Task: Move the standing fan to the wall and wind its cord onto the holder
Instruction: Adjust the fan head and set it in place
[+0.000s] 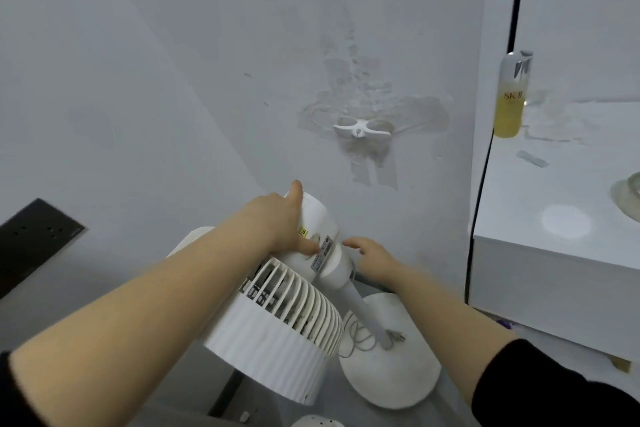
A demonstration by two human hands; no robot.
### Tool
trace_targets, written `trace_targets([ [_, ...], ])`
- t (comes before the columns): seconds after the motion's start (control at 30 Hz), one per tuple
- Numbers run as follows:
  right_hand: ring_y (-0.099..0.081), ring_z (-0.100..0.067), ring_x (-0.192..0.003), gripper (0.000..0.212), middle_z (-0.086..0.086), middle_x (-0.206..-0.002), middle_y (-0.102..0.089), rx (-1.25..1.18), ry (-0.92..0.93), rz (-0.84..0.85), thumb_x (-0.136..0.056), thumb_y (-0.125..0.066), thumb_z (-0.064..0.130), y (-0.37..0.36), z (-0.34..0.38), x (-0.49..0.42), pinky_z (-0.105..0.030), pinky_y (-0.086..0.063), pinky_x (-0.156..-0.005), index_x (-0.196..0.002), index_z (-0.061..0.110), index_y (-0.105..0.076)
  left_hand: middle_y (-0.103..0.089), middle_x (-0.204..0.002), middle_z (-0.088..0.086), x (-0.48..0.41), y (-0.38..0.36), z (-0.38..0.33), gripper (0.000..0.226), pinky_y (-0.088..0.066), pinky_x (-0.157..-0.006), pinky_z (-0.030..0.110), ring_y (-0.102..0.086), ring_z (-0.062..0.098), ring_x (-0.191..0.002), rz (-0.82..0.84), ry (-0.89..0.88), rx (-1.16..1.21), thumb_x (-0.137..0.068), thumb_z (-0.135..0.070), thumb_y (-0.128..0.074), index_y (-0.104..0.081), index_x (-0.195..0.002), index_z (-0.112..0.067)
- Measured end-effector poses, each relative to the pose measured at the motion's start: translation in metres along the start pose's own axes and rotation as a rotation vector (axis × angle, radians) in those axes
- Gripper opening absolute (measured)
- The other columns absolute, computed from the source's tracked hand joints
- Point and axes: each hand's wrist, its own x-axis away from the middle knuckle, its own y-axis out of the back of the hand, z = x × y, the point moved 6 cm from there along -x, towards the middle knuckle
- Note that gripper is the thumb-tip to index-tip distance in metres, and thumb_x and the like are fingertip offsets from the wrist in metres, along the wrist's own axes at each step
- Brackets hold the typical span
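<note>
Left hand [280, 218] clasped the rear of the motor housing of a white plastic standing fan [277, 322], forefinger laid along the housing's rim and thumb pressed beside a label, as the person leaned over it close to a pale grey wall [173, 62]. Right hand [375, 258] reached toward the fan's neck with fingers loosely spread and gripping nothing; whether it touched the neck could not be told. The fan stood tilted, its ribbed grille turned down and towards the camera and its round white base [391, 378] on the floor near the wall. A thin pale power cord [360, 340] lay in loose loops on the base, with its plug [396, 336] beside the pole. Higher up, a white plastic two-looped cord holder [362, 128] was fixed to the wall over patchy, peeled paint. At right, a glossy white surface [554, 191] carried a clear bottle of yellow liquid [508, 107]. A black socket panel [34, 236] showed at left.
</note>
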Motion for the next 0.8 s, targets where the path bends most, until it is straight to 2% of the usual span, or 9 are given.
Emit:
trace_targets([
  [0.13,-0.053,-0.029,-0.114,0.036,-0.007,-0.122,-0.060,0.167,-0.020,0.163,-0.081,-0.050,0.015,-0.025,-0.014,-0.017,-0.041,-0.043,-0.096,-0.117,0.019,-0.058,-0.054,-0.117,0.019,-0.001,-0.005,0.001,0.105,-0.044,-0.081,0.040,-0.055,0.039,-0.105,-0.016,0.003,-0.016,-0.066,-0.065,-0.069,-0.015,-0.141,-0.016],
  [0.23,-0.054,-0.028,-0.092,0.012,-0.009,-0.097,-0.060,0.330,-0.050,0.132,-0.088,-0.044,0.019,-0.024,-0.032,-0.021,-0.034,-0.041,-0.077,-0.080,0.017,-0.052,-0.053,-0.117,0.018,0.001,-0.005,0.003,0.103,-0.039,-0.075,0.037,-0.055,0.039,-0.105,-0.037,0.008,-0.022,-0.067,-0.065,-0.068,-0.016,-0.140,-0.016],
  [0.27,-0.050,-0.026,-0.084,0.025,-0.010,-0.085,-0.055,0.348,-0.057,0.120,-0.092,-0.042,0.017,-0.021,-0.037,-0.020,-0.032,-0.037,-0.069,-0.067,0.017,-0.044,-0.053,-0.118,0.018,0.002,-0.006,0.004,0.104,-0.038,-0.075,0.037,-0.055,0.039,-0.106,-0.038,0.010,-0.025,-0.067,-0.065,-0.068,-0.015,-0.141,-0.016],
  [0.33,-0.042,-0.023,-0.071,0.037,-0.006,-0.066,-0.043,0.352,-0.085,0.073,-0.092,-0.043,0.013,-0.009,-0.045,-0.014,-0.031,-0.029,-0.055,-0.057,0.018,-0.033,-0.052,-0.120,0.018,0.004,-0.007,0.006,0.105,-0.038,-0.076,0.037,-0.054,0.039,-0.108,-0.036,0.011,-0.022,-0.068,-0.065,-0.068,-0.012,-0.143,-0.016],
  [0.43,-0.035,-0.018,-0.056,0.038,-0.001,-0.057,-0.037,0.284,-0.084,-0.022,-0.088,-0.053,0.019,0.018,-0.039,0.003,-0.030,-0.025,-0.050,-0.054,0.016,-0.035,-0.052,-0.119,0.018,0.007,-0.009,0.006,0.107,-0.041,-0.079,0.038,-0.055,0.039,-0.106,-0.038,0.001,-0.010,-0.067,-0.065,-0.068,-0.011,-0.143,-0.017],
  [0.53,-0.028,-0.015,-0.052,0.041,0.000,-0.055,-0.030,0.085,-0.034,-0.130,-0.082,-0.059,0.016,0.047,-0.015,0.026,-0.028,-0.023,-0.051,-0.053,0.017,-0.030,-0.052,-0.121,0.019,0.012,-0.007,-0.001,0.111,-0.045,-0.084,0.040,-0.055,0.039,-0.109,-0.030,-0.016,-0.006,-0.066,-0.064,-0.069,-0.008,-0.145,-0.016],
  [0.6,-0.032,-0.016,-0.054,0.038,-0.002,-0.056,-0.034,0.029,-0.008,-0.124,-0.079,-0.061,0.018,0.058,0.005,0.040,-0.028,-0.028,-0.055,-0.052,0.015,-0.035,-0.052,-0.122,0.018,0.016,-0.005,-0.009,0.114,-0.044,-0.083,0.039,-0.055,0.038,-0.110,-0.028,-0.028,-0.014,-0.066,-0.063,-0.071,-0.006,-0.146,-0.015],
  [0.7,-0.045,-0.017,-0.057,0.027,-0.003,-0.061,-0.052,0.166,-0.002,-0.069,-0.083,-0.061,0.025,0.065,0.033,0.057,-0.029,-0.038,-0.059,-0.060,0.012,-0.058,-0.053,-0.121,0.018,0.021,-0.002,-0.023,0.113,-0.041,-0.075,0.036,-0.057,0.037,-0.108,-0.039,-0.045,-0.028,-0.066,-0.061,-0.072,-0.008,-0.146,-0.013],
  [0.8,-0.050,-0.017,-0.059,0.023,-0.005,-0.067,-0.058,0.308,-0.038,-0.050,-0.088,-0.060,0.023,0.073,0.057,0.078,-0.027,-0.044,-0.056,-0.070,0.009,-0.062,-0.053,-0.120,0.017,0.029,0.002,-0.035,0.107,-0.040,-0.071,0.035,-0.057,0.035,-0.106,-0.050,-0.054,-0.015,-0.068,-0.058,-0.072,-0.011,-0.144,-0.013],
])
